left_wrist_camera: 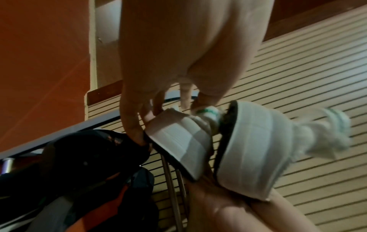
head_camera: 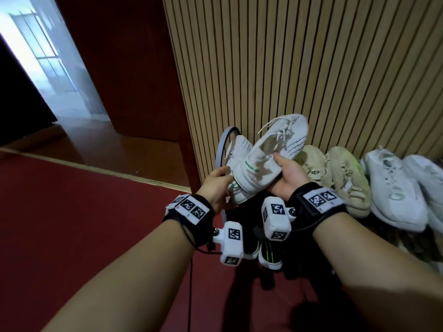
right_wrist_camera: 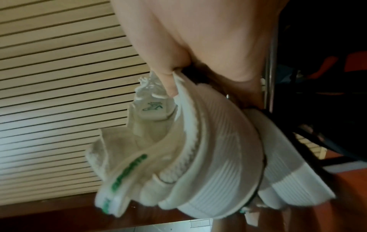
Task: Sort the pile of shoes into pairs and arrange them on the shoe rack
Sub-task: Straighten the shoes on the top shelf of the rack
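Head view: right hand grips upper sneaker heel.

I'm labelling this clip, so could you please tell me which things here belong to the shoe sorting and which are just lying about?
Job:
- white knit sneakers with green trim, held by both hands
- beige sneakers
- white mesh trainers
- black shoes

Lying about:
- grey hoop
- slatted wooden wall

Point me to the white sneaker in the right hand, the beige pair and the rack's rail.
white sneaker [head_camera: 275,140]: head view, laced upper.
beige pair [head_camera: 340,168]: head view, right shoe's upper.
rack's rail [head_camera: 221,144]: head view, curved end.
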`<state>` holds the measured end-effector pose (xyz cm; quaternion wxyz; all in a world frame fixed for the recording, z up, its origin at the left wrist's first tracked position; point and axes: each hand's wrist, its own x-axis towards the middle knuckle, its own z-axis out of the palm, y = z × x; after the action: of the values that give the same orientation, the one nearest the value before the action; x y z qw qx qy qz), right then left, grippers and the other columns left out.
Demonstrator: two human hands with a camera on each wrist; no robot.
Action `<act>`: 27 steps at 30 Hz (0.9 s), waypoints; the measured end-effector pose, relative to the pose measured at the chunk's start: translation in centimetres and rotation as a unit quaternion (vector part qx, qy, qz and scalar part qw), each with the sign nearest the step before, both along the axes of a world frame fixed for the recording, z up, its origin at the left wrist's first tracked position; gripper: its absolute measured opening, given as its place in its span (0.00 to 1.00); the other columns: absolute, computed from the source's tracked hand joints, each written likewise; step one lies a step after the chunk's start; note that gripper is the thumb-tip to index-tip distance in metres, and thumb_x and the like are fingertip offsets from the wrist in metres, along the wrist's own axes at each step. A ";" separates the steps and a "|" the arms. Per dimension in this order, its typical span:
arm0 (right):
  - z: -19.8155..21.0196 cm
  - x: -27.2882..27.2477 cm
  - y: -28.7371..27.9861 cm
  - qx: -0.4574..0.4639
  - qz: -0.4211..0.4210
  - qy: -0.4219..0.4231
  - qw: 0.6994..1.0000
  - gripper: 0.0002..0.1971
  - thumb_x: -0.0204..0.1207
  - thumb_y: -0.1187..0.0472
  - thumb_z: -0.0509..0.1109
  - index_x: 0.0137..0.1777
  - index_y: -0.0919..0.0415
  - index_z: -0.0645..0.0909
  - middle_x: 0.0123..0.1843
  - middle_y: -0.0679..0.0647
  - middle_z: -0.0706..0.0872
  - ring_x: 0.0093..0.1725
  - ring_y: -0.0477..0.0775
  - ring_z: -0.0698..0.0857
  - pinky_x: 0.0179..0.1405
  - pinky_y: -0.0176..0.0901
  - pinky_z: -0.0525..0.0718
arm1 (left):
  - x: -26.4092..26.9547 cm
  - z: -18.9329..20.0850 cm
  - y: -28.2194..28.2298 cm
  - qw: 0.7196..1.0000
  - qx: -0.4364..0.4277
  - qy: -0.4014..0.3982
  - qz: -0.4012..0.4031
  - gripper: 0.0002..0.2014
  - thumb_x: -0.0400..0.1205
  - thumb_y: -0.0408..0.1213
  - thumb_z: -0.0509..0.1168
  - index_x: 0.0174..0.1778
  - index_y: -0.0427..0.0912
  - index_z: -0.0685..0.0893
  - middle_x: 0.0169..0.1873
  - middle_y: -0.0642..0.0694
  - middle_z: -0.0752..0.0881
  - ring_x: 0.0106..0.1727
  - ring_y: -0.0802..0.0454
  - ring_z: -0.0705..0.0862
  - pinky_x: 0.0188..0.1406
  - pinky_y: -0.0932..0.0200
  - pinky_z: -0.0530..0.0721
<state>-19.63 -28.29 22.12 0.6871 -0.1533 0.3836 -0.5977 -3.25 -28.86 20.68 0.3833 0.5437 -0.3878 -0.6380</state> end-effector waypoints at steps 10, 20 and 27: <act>0.5 -2.8 0.4 0.030 -0.015 0.142 0.989 0.16 0.77 0.67 0.64 0.63 0.64 0.82 0.56 0.65 0.89 0.56 0.67 0.88 0.62 0.67 0.82 | -0.8 -1.5 -1.6 0.984 -0.077 -0.008 0.161 0.13 0.80 0.24 0.62 0.60 0.36 0.83 0.50 0.33 0.88 0.38 0.42 0.86 0.32 0.55 0.86; -0.5 -1.2 0.4 -0.020 -0.055 0.251 0.966 0.32 0.70 0.66 0.75 0.72 0.58 0.68 0.63 0.59 0.83 0.56 0.61 0.87 0.55 0.62 0.87 | -0.4 -2.4 -2.6 0.969 -0.098 -0.033 0.224 0.13 0.77 0.26 0.56 0.40 0.44 0.84 0.48 0.34 0.89 0.46 0.37 0.88 0.38 0.47 0.87; -1.2 -1.6 1.6 -0.081 0.135 0.633 0.758 0.33 0.68 0.49 0.79 0.71 0.51 0.71 0.65 0.46 0.76 0.63 0.49 0.77 0.64 0.39 0.73 | -0.7 -2.2 -2.1 0.986 -0.119 -0.068 0.099 0.10 0.74 0.31 0.65 0.49 0.36 0.87 0.47 0.42 0.87 0.50 0.46 0.85 0.48 0.52 0.82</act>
<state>-21.28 -26.66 20.93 0.3467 -0.6022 0.6561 -0.2944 -3.96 -30.98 18.51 0.4792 0.5719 -0.4303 -0.5080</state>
